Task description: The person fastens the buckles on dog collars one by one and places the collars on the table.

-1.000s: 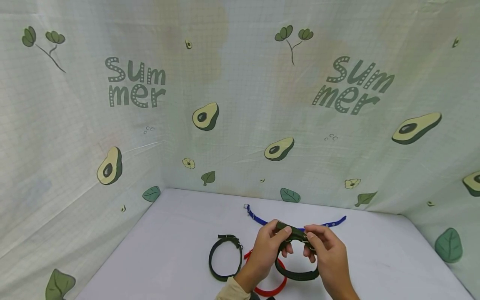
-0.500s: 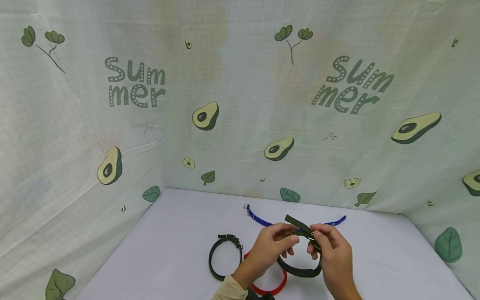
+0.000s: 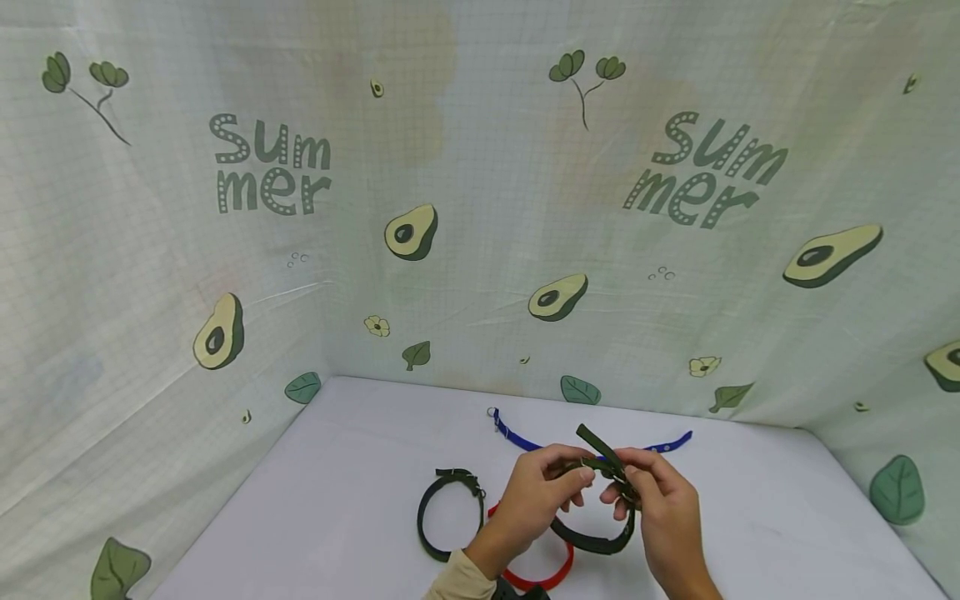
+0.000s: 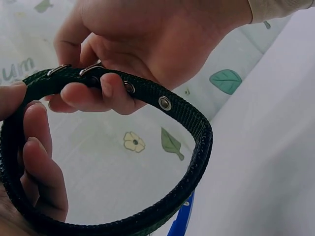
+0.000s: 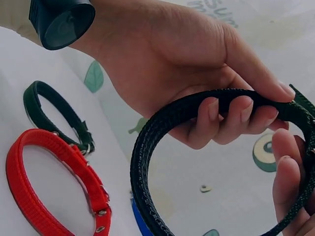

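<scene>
Between both hands, above the table, hangs a dark green pet collar (image 3: 596, 546) bent into a loop. My left hand (image 3: 534, 492) pinches the collar's upper left part, with its fingers curled round the band in the right wrist view. My right hand (image 3: 667, 508) grips it at the upper right, near the metal buckle (image 4: 91, 70). The collar's free end (image 3: 597, 442) sticks up and to the left above the right fingertips. In the left wrist view, metal-rimmed eyelets (image 4: 165, 103) show on the strap beside the right fingers.
On the white table (image 3: 360, 467), another dark green collar (image 3: 423, 521) lies looped at the left. A red collar (image 3: 543, 582) lies below the hands, partly covered by the left forearm. Behind the hands a blue collar (image 3: 517, 437) lies stretched out. A printed curtain (image 3: 480, 167) encloses the back.
The left hand has let go of the strap's free end and holds the loop lower down. The free end has swung upward. The loop has tilted slightly.
</scene>
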Demonstrator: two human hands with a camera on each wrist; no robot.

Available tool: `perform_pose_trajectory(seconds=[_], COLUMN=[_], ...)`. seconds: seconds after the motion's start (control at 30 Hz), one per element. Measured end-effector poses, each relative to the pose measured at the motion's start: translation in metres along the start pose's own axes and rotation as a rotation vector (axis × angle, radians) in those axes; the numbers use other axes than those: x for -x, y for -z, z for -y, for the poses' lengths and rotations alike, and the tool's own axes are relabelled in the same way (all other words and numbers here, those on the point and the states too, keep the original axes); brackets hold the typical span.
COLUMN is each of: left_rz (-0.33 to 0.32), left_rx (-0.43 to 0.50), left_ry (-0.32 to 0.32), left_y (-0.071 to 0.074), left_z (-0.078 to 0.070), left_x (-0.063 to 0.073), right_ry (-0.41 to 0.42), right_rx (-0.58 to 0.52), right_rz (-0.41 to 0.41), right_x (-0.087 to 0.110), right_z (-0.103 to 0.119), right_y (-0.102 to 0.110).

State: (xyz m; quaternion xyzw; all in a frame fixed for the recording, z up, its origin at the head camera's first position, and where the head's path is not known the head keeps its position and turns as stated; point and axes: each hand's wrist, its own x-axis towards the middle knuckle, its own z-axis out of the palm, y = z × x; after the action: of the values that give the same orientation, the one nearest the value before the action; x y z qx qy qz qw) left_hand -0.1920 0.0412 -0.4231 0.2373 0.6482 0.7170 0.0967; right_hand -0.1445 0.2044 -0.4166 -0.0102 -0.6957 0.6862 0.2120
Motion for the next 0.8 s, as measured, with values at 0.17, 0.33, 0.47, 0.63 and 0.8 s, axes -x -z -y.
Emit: perform_pose_trajectory(seconds=[0.17, 0.33, 0.47, 0.63, 0.8], left_rz=[-0.007, -0.005, -0.012, -0.020, -0.023], left_rx=[0.004, -0.002, 0.001, -0.009, -0.023], left_ry=[0.003, -0.001, -0.002, 0.007, 0.016], left_y=[-0.0001, 0.0006, 0.0012, 0.0014, 0.0019], left_z=[0.0001, -0.0005, -0.0011, -0.0018, -0.0025], left_x=[0.0004, 0.0011, 0.0008, 0.0007, 0.0015], right_ry=[0.005, 0.006, 0.016, 0.029, 0.051], right_rx=[0.043, 0.055, 0.073, 0.110, 0.125], right_rz=[-0.006, -0.001, -0.005, -0.011, -0.033], right_x=[0.0000, -0.0013, -0.0022, -0.0023, -0.0020], right_z=[-0.0007, -0.0004, -0.0003, -0.0002, -0.0001], right_y=[0.0004, -0.0003, -0.0006, -0.0003, 0.0000])
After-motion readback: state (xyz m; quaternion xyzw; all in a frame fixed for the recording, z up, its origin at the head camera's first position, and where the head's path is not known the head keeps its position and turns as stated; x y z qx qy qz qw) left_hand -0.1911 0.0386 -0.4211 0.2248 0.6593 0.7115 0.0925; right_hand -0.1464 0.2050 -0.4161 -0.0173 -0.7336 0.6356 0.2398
